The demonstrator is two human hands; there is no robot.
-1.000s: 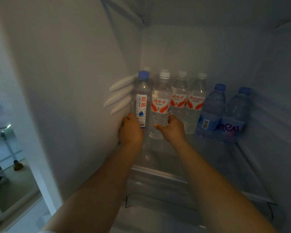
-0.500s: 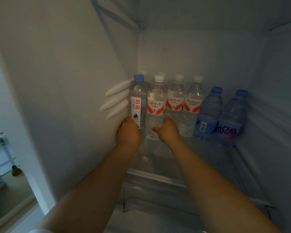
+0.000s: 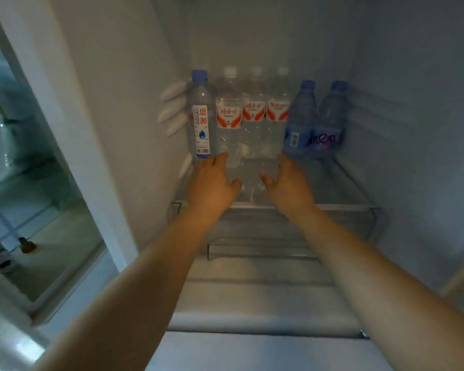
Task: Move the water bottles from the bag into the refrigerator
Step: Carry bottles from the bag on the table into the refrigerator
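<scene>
Several water bottles stand upright in a row at the back of the refrigerator's glass shelf (image 3: pixel 343 188). At the far left is a blue-capped bottle with a white label (image 3: pixel 201 116). Beside it stand three white-capped bottles with red labels (image 3: pixel 252 113), then two blue bottles (image 3: pixel 316 121) on the right. My left hand (image 3: pixel 212 183) hovers over the shelf just in front of the white-label bottle, fingers spread and holding nothing. My right hand (image 3: pixel 287 183) is level with it, fingers relaxed, empty, just before the row. The bag is out of view.
The fridge's left wall (image 3: pixel 134 103) carries white shelf ridges (image 3: pixel 172 108). A clear drawer (image 3: pixel 252 245) sits under the shelf. Past the fridge's left edge the room floor shows, with a dark object (image 3: pixel 27 245) standing on it.
Both hands have let go of the two leftmost bottles and drawn back toward me. The two bottles now stand in the row on their own.
</scene>
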